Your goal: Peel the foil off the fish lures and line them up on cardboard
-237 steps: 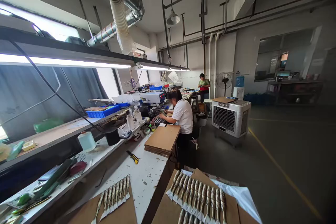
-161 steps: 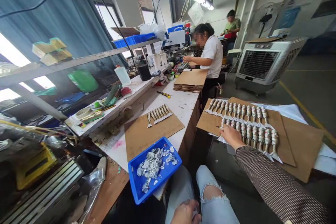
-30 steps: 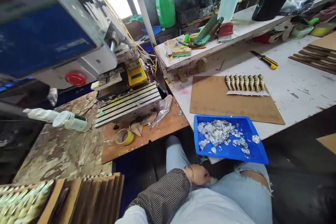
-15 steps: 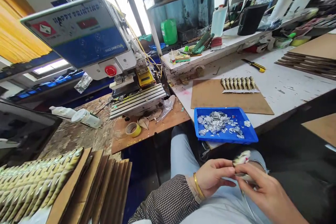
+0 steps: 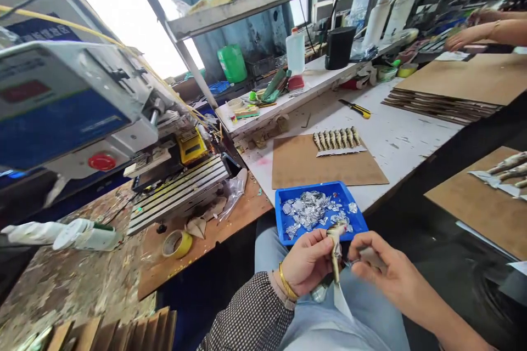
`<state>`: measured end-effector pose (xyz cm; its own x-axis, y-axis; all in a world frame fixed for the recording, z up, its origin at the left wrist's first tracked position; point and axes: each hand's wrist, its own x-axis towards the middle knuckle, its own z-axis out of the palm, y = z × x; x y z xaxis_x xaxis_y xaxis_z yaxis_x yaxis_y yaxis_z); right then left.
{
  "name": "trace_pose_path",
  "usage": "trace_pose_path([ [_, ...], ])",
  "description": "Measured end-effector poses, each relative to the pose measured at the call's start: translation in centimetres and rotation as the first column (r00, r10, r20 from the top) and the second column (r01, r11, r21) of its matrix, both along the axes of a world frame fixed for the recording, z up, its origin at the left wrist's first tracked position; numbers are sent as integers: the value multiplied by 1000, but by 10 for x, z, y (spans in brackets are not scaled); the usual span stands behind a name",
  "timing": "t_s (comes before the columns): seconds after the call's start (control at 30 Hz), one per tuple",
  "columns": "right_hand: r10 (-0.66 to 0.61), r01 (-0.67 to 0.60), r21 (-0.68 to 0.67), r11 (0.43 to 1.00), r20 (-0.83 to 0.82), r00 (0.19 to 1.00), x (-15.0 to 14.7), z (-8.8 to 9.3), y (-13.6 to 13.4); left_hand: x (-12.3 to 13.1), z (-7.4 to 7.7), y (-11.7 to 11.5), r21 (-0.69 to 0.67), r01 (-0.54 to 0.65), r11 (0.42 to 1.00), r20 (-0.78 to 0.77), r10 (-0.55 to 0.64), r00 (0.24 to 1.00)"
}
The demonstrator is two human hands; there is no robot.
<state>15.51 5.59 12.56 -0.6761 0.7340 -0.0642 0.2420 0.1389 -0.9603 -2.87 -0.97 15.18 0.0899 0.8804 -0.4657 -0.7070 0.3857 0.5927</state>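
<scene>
Fish figure, held head up by the left hand, thumb and fingers pinched around the body, white tail pointing down. Right hand now drawn slightly apart, after meeting the left at the fish half a second ago; fingers curled and narrow, just beside the fish, impossible to tell whether pinching a scrap. Probably a shift to one hand steadying, the other free to work. Just beyond the hands, partly behind the fish head: blue tray, strewn with crumpled silver foil. Past that, cardboard sheet bearing a row of similar fish. Farther ahead of the hands, on a shelf: clear bottle of pale liquid; black cup, contents hidden. Well left of the left hand: white jar, apparently on its side.
</scene>
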Motion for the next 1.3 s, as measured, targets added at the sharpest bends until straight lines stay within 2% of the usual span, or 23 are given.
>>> trace_pose_path([
  [0.07,-36,34,-87,996,-23,999,2,-2,12,-1,3,12,-3,25,1000,23,-25,999],
  [0.13,-55,56,-110,992,10,998,1,-2,18,0,2,22,2,48,999,59,-48,997],
  [0.3,-78,84,-29,996,159,984,-15,2,23,-2,-4,35,-24,75,997,93,-72,993],
  [0.43,-104,106,4,994,224,969,-27,-5,25,-13,-7,38,-51,66,997,79,-62,995],
  [0.5,-76,81,-12,997,224,972,-31,-10,28,-19,-7,38,-70,62,996,62,-58,996],
  [0.6,16,10,-123,992,212,977,-36,-13,34,-28,-8,39,-88,60,994,48,-56,997],
  [0.7,101,-59,-224,973,180,979,-39,-12,39,-34,-7,38,-91,74,993,52,-70,996],
  [0.8,161,-116,-257,959,161,974,-41,-9,40,-38,-7,37,-95,105,990,56,-100,993],
  [1.03,76,-56,-110,992,188,979,-40,1,40,-38,-7,36,-73,119,990,46,-116,992],
  [1.2,97,-76,-93,993,256,962,-37,5,44,-35,-4,37,-74,109,991,38,-106,994],
  [1.3,119,-93,-125,988,223,968,-37,2,45,-34,-2,37,-73,118,990,27,-117,993],
])
